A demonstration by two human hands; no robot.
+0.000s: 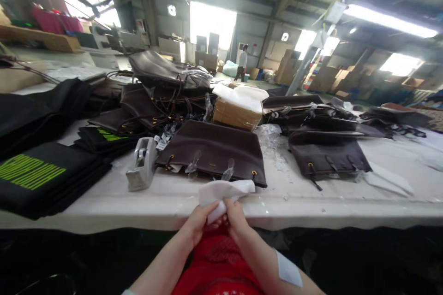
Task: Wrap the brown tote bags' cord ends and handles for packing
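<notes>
Both of my hands are closed on a crumpled sheet of white tissue paper [224, 191] at the near edge of the white table [166, 203]. My left hand [200, 222] pinches its lower left part. My right hand [236, 219] grips it from the right, and a white patch sits on that forearm. Just beyond the paper lies a flat dark brown leather bag [214, 150] with small metal eyelets and clear plastic wraps along its near edge.
A grey tape dispenser [142, 164] stands left of the bag. Folded black cloths with green print [41, 177] lie far left. A cardboard box [237, 110] topped with white paper sits behind, among more brown bags [325, 156]. A person walks far back.
</notes>
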